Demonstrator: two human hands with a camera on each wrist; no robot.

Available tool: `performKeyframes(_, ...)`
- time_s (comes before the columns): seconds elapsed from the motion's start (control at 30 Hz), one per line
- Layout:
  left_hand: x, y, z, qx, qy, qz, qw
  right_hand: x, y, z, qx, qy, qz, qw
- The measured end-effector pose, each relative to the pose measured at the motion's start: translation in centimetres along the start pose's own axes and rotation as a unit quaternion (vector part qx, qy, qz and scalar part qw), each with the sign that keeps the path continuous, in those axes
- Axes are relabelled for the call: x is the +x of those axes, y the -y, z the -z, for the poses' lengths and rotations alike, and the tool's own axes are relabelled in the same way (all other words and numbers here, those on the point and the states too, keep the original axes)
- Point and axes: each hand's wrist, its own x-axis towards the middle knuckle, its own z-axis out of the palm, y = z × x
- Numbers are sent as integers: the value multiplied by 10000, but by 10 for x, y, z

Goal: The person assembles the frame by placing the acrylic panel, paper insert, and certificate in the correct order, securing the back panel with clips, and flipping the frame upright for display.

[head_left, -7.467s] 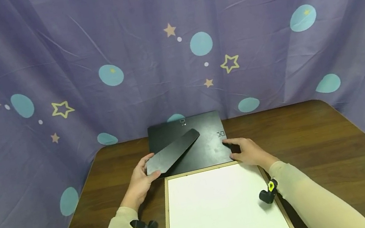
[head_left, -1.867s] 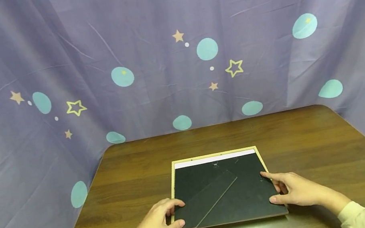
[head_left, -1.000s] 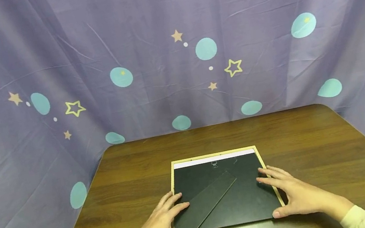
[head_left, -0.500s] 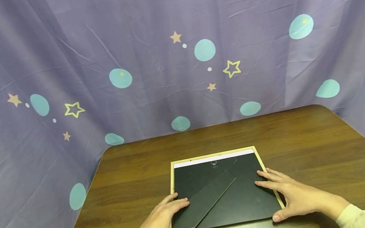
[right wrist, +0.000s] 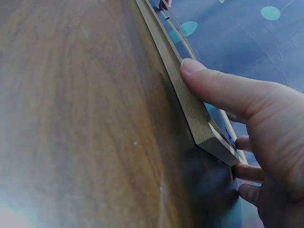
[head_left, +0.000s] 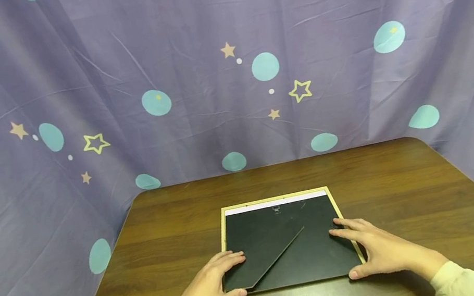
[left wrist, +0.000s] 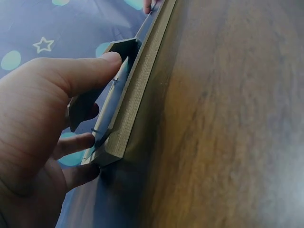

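A picture frame [head_left: 333,200] with a pale wooden rim lies back side up on the table. Its black backing board [head_left: 273,221] leaves a white strip showing along the far side. The slanting stand leg [head_left: 258,266] is hinged on that board; in the left wrist view its loose end stands slightly off the frame. My left hand [head_left: 207,288] grips the near left corner, thumb at the near edge and by the leg's end, fingers at the left side. My right hand [head_left: 379,252] grips the near right corner, with the thumb on the near rail [right wrist: 183,102] and fingers on the right side.
The frame rests on a brown wooden table [head_left: 174,222] with rounded far corners. A purple curtain [head_left: 194,123] patterned with stars and blue dots hangs behind it and along both sides.
Earlier the backing board lay beyond the frame; it then came over the frame. In the last half second both hands and the frame have shifted slightly away from me.
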Motion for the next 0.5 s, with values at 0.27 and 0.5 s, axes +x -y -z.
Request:
performKeyframes(0.27,5,3,-2,-170,-224,-122,9995,3,-1,-2,-200,-274,7,9994)
performKeyframes(0.5,7,6,-4,-161,-257,-25,9995,5,-3,-4,-228,-447,113,9987)
